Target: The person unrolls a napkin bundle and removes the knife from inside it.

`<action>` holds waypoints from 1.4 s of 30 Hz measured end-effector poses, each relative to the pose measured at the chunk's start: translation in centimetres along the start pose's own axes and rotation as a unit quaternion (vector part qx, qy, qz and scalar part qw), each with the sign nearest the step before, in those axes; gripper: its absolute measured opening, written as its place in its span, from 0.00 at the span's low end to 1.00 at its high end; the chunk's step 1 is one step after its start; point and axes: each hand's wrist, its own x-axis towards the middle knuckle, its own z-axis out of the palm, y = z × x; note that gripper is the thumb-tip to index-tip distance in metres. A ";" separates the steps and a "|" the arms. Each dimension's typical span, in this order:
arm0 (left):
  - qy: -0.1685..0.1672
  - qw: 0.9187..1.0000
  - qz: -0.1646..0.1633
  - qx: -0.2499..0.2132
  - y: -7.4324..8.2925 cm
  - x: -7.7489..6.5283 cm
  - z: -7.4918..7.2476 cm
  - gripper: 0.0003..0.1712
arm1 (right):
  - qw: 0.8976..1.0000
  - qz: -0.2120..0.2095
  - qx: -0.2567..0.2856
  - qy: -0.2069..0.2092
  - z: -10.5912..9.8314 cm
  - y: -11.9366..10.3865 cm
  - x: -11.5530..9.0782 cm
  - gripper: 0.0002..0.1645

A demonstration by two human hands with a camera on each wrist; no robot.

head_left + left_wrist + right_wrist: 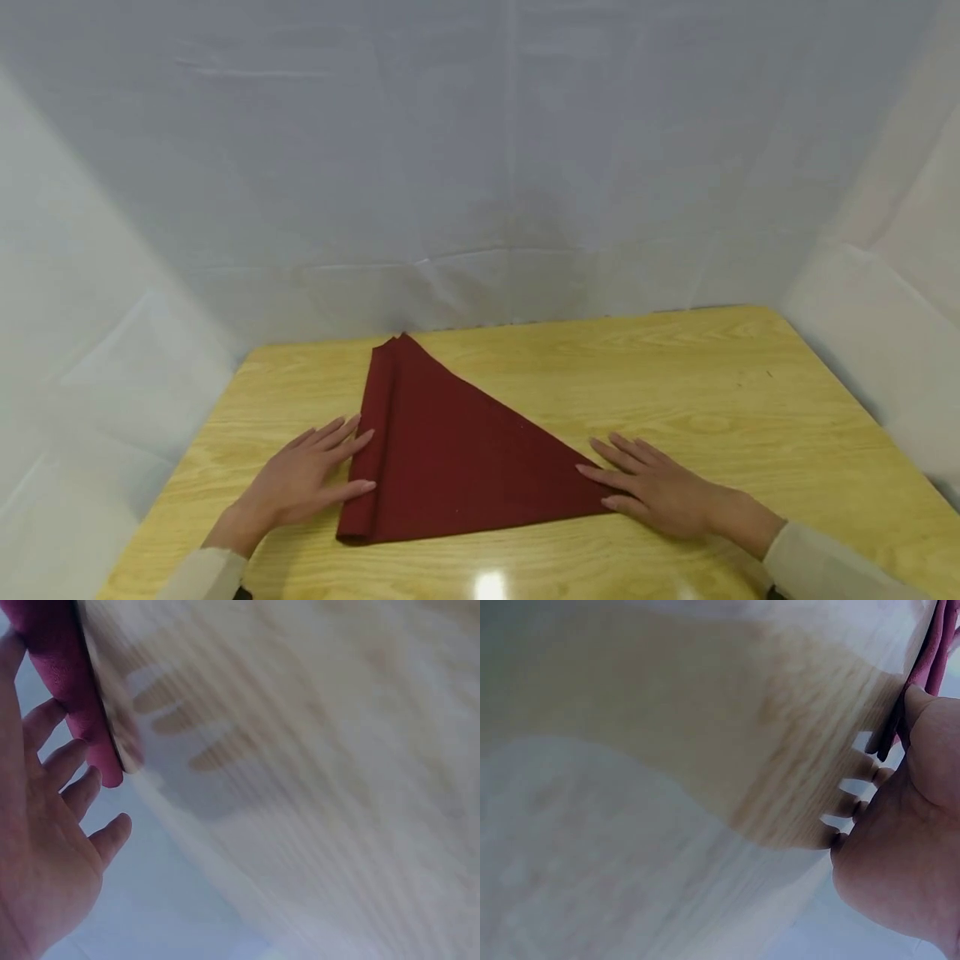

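Observation:
A dark red cloth (465, 458) lies on the table as a triangle, its left side rolled or folded over into a narrow band. Along that band rests my left hand (303, 479), fingers spread and fairly straight, with fingertips touching the cloth. My right hand (663, 492) lies at the pointed right corner, thumb and index finger on the cloth and the other fingers beyond its slanted edge. In the left wrist view the rolled edge (71, 690) meets the fingertips. The right wrist view shows the cloth corner (922, 667) beside the thumb.
The wooden table (675, 375) has a yellow grain and a bright light reflection near its front edge. White sheeting (480, 167) hangs behind the table and along both sides.

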 end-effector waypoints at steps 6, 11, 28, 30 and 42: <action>0.000 1.000 0.003 0.003 -0.4 -0.5 0.4 0.40 | 1.000 0.003 0.004 0.001 -0.1 -0.3 -0.1 0.28; 0.004 1.000 0.005 0.016 -0.4 -0.5 0.5 0.40 | 1.000 0.008 0.006 -0.002 0.0 -0.2 -0.1 0.29; 0.013 0.997 0.058 0.039 2.5 2.6 0.1 0.39 | 1.000 0.004 0.009 0.003 0.2 0.2 0.0 0.28; 0.000 0.997 0.062 0.038 2.9 3.0 0.2 0.39 | 1.000 0.003 0.006 0.004 0.3 0.3 0.1 0.28; -0.036 0.996 0.060 0.051 2.7 2.8 0.8 0.36 | 1.000 0.001 -0.007 0.007 0.4 0.3 -0.1 0.28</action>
